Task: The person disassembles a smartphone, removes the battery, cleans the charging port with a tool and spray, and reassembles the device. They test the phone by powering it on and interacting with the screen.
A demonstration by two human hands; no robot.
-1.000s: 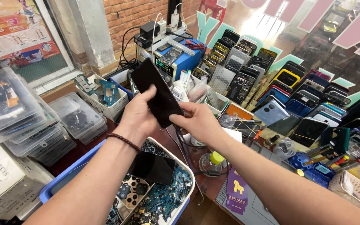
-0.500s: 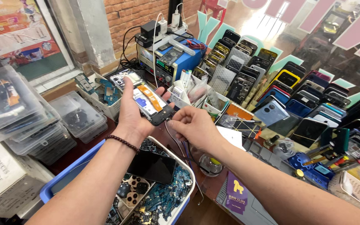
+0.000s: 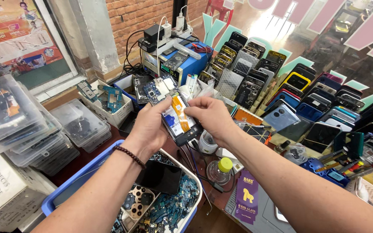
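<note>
Above the blue bin [image 3: 72,183], both hands (left [image 3: 150,127], right [image 3: 210,114]) grip an opened phone [image 3: 173,112].

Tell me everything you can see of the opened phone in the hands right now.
The opened phone has its back off, showing a blue circuit board at the far end, a white battery crossed by an orange ribbon strip, and a dark frame. It is held above the bench, tilted, its insides facing up. The left hand grips its left edge from below; the right hand pinches at its right side near the orange strip. Below it sits a blue tub of parts.
</note>
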